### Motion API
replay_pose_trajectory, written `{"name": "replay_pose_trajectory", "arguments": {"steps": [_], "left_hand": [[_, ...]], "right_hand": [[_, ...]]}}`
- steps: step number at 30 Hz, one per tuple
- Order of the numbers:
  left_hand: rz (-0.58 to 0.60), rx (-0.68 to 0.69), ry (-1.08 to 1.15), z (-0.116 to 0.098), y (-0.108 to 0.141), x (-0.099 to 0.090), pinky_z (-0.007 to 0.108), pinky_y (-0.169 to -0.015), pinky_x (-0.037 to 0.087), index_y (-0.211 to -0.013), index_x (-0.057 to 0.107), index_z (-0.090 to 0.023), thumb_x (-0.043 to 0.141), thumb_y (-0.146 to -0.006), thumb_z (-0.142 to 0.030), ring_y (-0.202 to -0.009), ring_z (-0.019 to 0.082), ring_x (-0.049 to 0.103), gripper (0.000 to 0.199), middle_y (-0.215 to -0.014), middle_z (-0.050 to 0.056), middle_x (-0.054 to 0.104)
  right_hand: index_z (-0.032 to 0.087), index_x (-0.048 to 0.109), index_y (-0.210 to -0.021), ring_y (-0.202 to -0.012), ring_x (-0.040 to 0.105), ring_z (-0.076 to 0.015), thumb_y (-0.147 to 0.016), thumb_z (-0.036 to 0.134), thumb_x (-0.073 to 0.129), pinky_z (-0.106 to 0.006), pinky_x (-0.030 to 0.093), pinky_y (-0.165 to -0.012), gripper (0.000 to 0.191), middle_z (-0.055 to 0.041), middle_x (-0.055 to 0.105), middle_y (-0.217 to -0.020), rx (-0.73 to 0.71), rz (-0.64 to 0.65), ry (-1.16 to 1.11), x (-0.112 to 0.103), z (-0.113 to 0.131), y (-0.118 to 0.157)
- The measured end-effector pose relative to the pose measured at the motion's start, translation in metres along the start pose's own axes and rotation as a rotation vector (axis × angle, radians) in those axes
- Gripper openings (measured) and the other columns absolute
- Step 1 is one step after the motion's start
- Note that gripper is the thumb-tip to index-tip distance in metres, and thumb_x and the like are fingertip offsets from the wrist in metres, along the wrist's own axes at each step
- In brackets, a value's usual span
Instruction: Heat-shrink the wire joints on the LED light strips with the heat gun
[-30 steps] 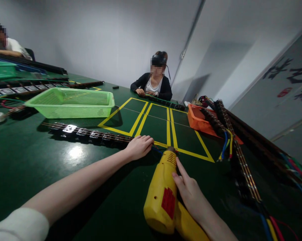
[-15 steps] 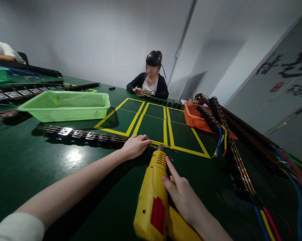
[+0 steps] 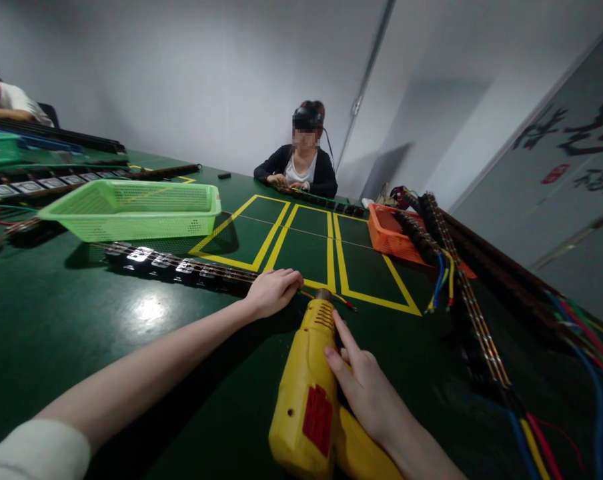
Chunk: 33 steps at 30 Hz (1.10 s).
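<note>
My right hand (image 3: pixel 364 380) is wrapped round a yellow heat gun (image 3: pixel 301 393), its index finger stretched along the body. The gun's metal nozzle (image 3: pixel 324 294) points away from me, close to thin coloured wires (image 3: pixel 339 302) with a red end. My left hand (image 3: pixel 275 292) is closed over the right end of a long black strip assembly (image 3: pixel 181 268), which has shiny square segments and copper-coloured rods along it. The wires come out from beneath my left fingers. Exactly how those fingers grip the strip is partly hidden.
A light green basket (image 3: pixel 136 227) stands behind the strip at left. At right an orange basket (image 3: pixel 394 235) holds more strips, and further strips with coloured leads (image 3: pixel 481 333) lie beside it. Yellow tape (image 3: pixel 331 253) marks the green table. A co-worker (image 3: pixel 301 160) sits opposite.
The black strip has shifted slightly right and its far end now lies nearer the green basket. The wire tips have moved a little right. Both hands keep their hold; the heat gun barely moves.
</note>
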<state>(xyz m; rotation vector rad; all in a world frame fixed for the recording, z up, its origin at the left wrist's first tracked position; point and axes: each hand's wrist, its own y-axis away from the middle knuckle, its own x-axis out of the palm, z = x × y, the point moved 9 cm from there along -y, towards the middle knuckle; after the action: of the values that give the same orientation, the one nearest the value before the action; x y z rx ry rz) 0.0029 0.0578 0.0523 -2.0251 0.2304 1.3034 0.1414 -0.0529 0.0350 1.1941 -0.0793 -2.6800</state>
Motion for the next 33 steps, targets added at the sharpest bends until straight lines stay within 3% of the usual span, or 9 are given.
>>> {"name": "replay_pose_trajectory", "arguments": {"steps": [4,11,16,24,29,33], "left_hand": [[-0.008,-0.130,0.097,0.011,-0.002,0.002,0.026,-0.072,0.046,-0.108,0.049,-0.026,0.040,-0.091,-0.029,-0.084,0.016,0.063,0.019,-0.092,-0.003,0.066],[-0.027,-0.151,0.230,0.017,-0.003,0.000,0.026,-0.071,0.047,-0.109,0.045,-0.025,0.045,-0.087,-0.028,-0.085,0.015,0.064,0.023,-0.094,-0.003,0.067],[-0.013,-0.164,0.284,0.019,-0.002,0.000,0.024,-0.068,0.046,-0.105,0.047,-0.026,0.049,-0.084,-0.027,-0.082,0.014,0.064,0.021,-0.095,-0.005,0.067],[-0.029,-0.136,0.272,0.015,-0.002,-0.004,0.024,-0.070,0.047,-0.101,0.053,-0.024,0.047,-0.085,-0.027,-0.082,0.014,0.063,0.018,-0.096,-0.003,0.067],[0.043,-0.123,0.203,0.012,-0.005,0.000,0.025,-0.075,0.048,-0.102,0.061,-0.026,0.043,-0.087,-0.026,-0.089,0.015,0.063,0.023,-0.100,-0.003,0.067],[0.078,-0.104,0.138,0.011,-0.007,0.004,0.026,-0.081,0.048,-0.103,0.064,-0.027,0.041,-0.088,-0.025,-0.093,0.015,0.062,0.028,-0.105,-0.002,0.066]], "right_hand": [[0.021,0.010,-0.148,-0.069,0.060,-0.0207,-0.089,0.056,0.030,-0.033,0.043,-0.066,0.071,-0.0043,0.064,-0.086,-0.013,0.018,-0.001,0.001,0.005,0.002],[0.024,0.008,-0.148,-0.071,0.060,-0.0220,-0.090,0.060,0.026,-0.031,0.040,-0.063,0.071,-0.0033,0.060,-0.077,-0.104,0.013,0.089,0.013,0.028,-0.004],[0.025,0.008,-0.148,-0.080,0.062,-0.0237,-0.090,0.061,0.027,-0.034,0.042,-0.070,0.071,-0.0063,0.063,-0.087,-0.117,0.015,0.058,0.015,0.036,-0.010],[0.025,0.009,-0.148,-0.069,0.059,-0.0206,-0.089,0.060,0.029,-0.033,0.041,-0.066,0.071,-0.0023,0.061,-0.080,-0.058,0.016,0.029,0.008,0.021,-0.008],[0.020,0.013,-0.148,-0.073,0.061,-0.0223,-0.090,0.056,0.029,-0.034,0.043,-0.068,0.070,-0.0025,0.063,-0.080,0.033,-0.054,-0.034,-0.009,-0.005,-0.004],[0.017,0.010,-0.148,-0.079,0.063,-0.0237,-0.091,0.057,0.027,-0.034,0.043,-0.069,0.072,-0.0037,0.064,-0.081,0.062,-0.040,-0.087,-0.017,-0.018,-0.001]]}}
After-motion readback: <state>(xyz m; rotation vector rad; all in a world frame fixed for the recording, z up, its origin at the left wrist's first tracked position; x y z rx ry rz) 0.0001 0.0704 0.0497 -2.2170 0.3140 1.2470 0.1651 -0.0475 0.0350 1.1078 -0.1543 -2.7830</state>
